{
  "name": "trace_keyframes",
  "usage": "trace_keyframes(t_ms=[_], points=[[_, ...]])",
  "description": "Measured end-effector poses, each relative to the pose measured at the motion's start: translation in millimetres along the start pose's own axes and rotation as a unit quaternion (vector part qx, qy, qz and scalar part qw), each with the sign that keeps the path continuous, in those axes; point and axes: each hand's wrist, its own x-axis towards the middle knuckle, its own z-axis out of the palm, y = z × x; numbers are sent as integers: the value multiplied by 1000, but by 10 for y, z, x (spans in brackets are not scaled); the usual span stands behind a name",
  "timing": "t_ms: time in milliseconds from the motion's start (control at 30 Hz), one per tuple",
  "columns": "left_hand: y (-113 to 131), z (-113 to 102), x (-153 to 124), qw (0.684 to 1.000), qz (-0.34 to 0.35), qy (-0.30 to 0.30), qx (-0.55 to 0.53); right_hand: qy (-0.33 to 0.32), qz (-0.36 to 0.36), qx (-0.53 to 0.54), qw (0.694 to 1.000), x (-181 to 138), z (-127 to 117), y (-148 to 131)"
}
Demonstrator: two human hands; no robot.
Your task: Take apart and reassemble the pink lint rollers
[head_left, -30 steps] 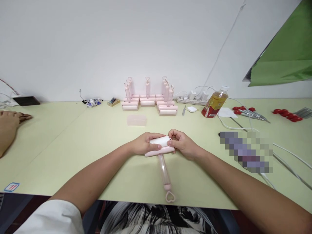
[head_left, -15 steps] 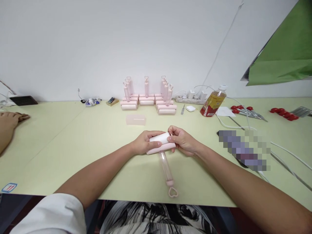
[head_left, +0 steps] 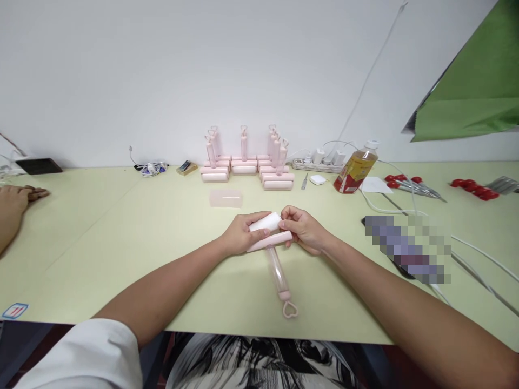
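Observation:
A pink lint roller (head_left: 277,265) lies on the pale green table (head_left: 162,254), its clear handle and heart-shaped end pointing toward me. My left hand (head_left: 239,235) is closed around the left end of the white roll (head_left: 265,222) at the roller's head. My right hand (head_left: 302,229) pinches the right end of the head, fingers curled on the pink frame. The white roll sits tilted, its right end raised above the pink frame.
Several finished pink lint rollers (head_left: 245,162) stand in a row at the back. A clear pink cover (head_left: 226,198) lies before them. A bottle of amber liquid (head_left: 356,168), a power strip (head_left: 318,162), cables and red-handled tools (head_left: 409,183) lie right. Another person's hand (head_left: 16,202) rests far left.
The white roll has tilted up out of the pink frame at its right end. Both hands and the roller shifted slightly away from me.

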Motion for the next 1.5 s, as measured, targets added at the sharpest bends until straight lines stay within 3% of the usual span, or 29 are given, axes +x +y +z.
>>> trace_keyframes(t_ms=[167, 300, 467, 667, 967, 1167, 1500], points=[[-126, -178, 92, 991, -42, 124, 5, 40, -21, -85, 995, -4, 17, 53], [-204, -362, 82, 997, -52, 61, 3, 123, -49, -238, 962, 29, -32, 89], [-259, -355, 46, 997, -2, 36, 74, 122, -117, -363, 916, 30, -117, 115], [-348, -298, 80, 997, -34, 72, -8, 52, -97, -301, 947, -2, -114, 84], [-349, -166, 155, 973, -26, 195, -120, 85, -60, -244, 964, -7, -71, 17], [-322, -168, 142, 970, -6, 210, -122, 61, -57, -194, 977, -2, -95, 61], [-241, -167, 108, 969, -5, 180, -167, 52, -33, -114, 992, 47, -180, 71]])
